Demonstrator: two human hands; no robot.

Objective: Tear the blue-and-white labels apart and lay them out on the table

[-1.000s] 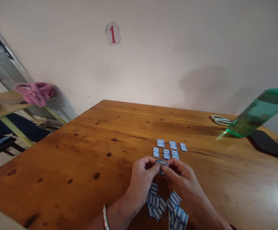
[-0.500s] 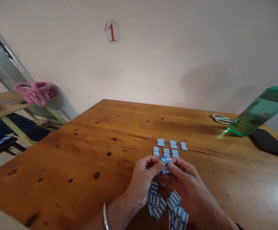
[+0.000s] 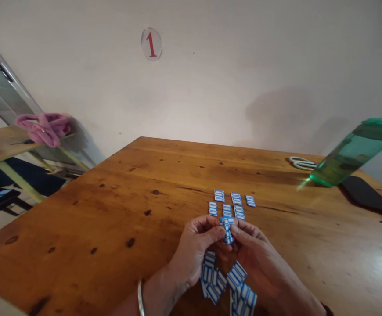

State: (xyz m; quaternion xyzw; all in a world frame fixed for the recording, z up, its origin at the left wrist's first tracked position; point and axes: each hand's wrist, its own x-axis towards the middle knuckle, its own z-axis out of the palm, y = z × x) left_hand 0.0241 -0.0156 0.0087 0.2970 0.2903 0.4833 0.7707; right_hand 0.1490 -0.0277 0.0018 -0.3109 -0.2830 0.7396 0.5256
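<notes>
My left hand [image 3: 200, 241] and my right hand [image 3: 255, 243] meet above the wooden table [image 3: 112, 219]. Between their thumbs and fingers they pinch a blue-and-white label sheet [image 3: 226, 224], small and marked with white rectangles; it may be more than one piece. Just beyond the fingers, several similar small label sheets [image 3: 219, 195] lie in loose rows. Nearer to me, below my wrists, a pile of label sheets [image 3: 212, 281] overlaps with others [image 3: 243, 298] beside it. My fingers hide part of the held piece.
A green bottle [image 3: 352, 153] stands at the right, near a white coiled cable [image 3: 301, 163] and a dark flat object [image 3: 364, 195]. On a side table [image 3: 0, 145] at left lies a pink fuzzy cloth [image 3: 46, 127]. A wall [image 3: 210, 87] rises behind.
Between my fingertips the held label pieces have shifted and look turned, narrower than before. Both hands stay in nearly the same place, and the view has swung slightly to the right.
</notes>
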